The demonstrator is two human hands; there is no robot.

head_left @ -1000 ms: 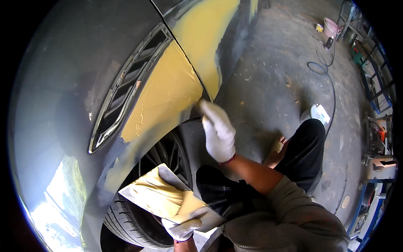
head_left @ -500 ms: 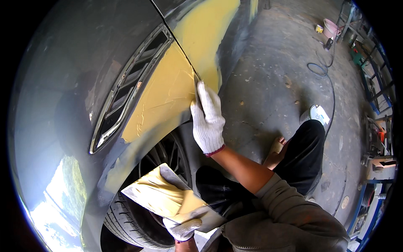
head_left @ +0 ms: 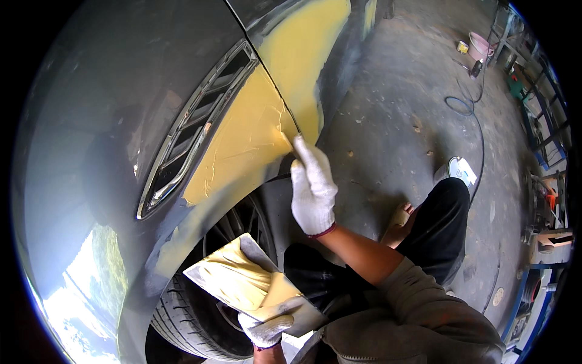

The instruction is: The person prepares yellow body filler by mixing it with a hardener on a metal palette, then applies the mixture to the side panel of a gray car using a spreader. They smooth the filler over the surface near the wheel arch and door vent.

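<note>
My gloved right hand (head_left: 314,188) is closed around a thin putty spreader (head_left: 286,143), seen nearly edge-on and mostly hidden by the fingers. Its edge is at the lower right of a yellow filler patch (head_left: 239,124) on a dark grey car panel (head_left: 109,79); whether it touches cannot be made out. Fresh ridges run through the filler beside it. Lower down, my gloved left hand (head_left: 265,329) grips the near edge of a flat mixing board (head_left: 257,255). A thick heap of pale yellow putty (head_left: 236,278) lies on that board, in front of the car wheel (head_left: 191,315).
A slatted vent (head_left: 197,130) borders the filler, and a panel seam (head_left: 276,91) crosses it. On the concrete floor are a tin with a white lid (head_left: 454,171), a pink bucket (head_left: 481,45) and a black hose (head_left: 481,139). Metal racks (head_left: 548,124) line the right side.
My right hand has moved down and slightly right with the spreader, uncovering more of the seam and filler. The left hand and board have barely moved. The view has shifted a little.
</note>
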